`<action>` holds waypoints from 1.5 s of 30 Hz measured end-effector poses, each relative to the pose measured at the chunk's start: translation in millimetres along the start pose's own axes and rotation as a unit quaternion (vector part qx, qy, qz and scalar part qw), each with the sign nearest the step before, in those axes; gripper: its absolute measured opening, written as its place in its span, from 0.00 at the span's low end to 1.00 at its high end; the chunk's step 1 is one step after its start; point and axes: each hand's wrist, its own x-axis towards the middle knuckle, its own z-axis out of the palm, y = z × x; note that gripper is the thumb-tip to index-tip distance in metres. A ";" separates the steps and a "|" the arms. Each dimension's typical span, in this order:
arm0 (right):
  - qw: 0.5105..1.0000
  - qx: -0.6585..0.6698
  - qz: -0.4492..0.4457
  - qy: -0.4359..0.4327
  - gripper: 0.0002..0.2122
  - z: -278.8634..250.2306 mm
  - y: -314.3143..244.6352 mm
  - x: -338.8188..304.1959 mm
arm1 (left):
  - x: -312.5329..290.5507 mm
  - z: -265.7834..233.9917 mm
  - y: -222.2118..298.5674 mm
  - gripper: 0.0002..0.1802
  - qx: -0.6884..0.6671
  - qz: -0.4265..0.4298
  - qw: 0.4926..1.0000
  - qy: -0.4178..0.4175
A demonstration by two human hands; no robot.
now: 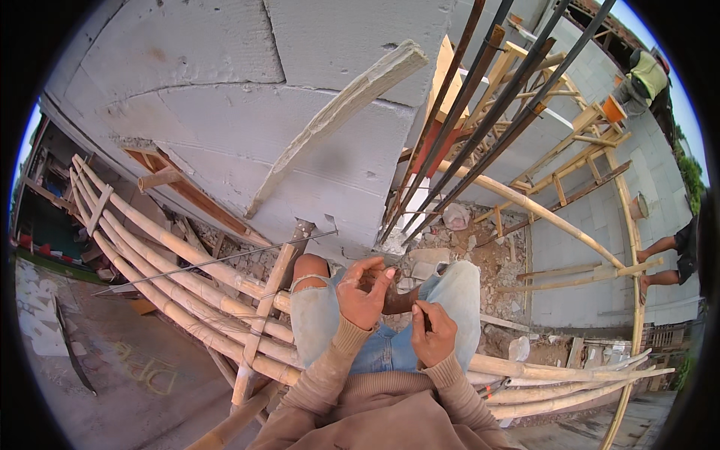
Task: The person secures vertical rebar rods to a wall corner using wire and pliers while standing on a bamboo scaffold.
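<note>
Brown rusty tool short, dark; left hand grip wrapped round it, right hand grip pinching its end.

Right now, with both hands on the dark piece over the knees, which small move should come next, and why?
Probably firm the grip first: the left hand and right hand both touch the dark rod-like piece high on bamboo scaffolding, so a slip would drop it.
</note>
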 end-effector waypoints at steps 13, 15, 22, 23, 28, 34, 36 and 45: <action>0.935 0.278 0.154 0.157 0.17 -27.1 59.0 111.8 | 87.0 60.5 61.5 0.23 0.099 0.294 0.943 0.115; 0.930 0.323 0.130 0.119 0.22 -33.8 55.6 148.9 | 89.1 67.9 73.7 0.27 0.106 0.275 0.952 0.079; 0.919 0.380 0.066 -0.077 0.28 -21.0 58.5 215.7 | 107.3 102.0 82.3 0.37 0.029 0.245 0.962 0.113; 0.937 0.338 0.039 -0.083 0.29 -15.3 68.7 220.3 | 107.2 107.1 81.7 0.35 0.044 0.240 0.963 0.117; 0.945 0.299 0.021 -0.127 0.22 -12.2 66.7 231.3 | 127.9 114.3 84.1 0.29 0.038 0.196 0.969 0.147; 0.963 0.246 0.001 -0.113 0.16 -2.3 62.4 241.1 | 139.8 121.3 93.0 0.25 -0.007 0.136 0.980 0.148; 0.967 0.232 -0.003 -0.101 0.13 2.8 64.2 239.6 | 141.6 119.4 80.9 0.26 0.032 0.189 0.969 0.158; 0.971 0.231 -0.003 -0.055 0.09 28.2 78.7 236.6 | 101.5 111.8 149.2 0.35 0.069 0.407 0.891 0.190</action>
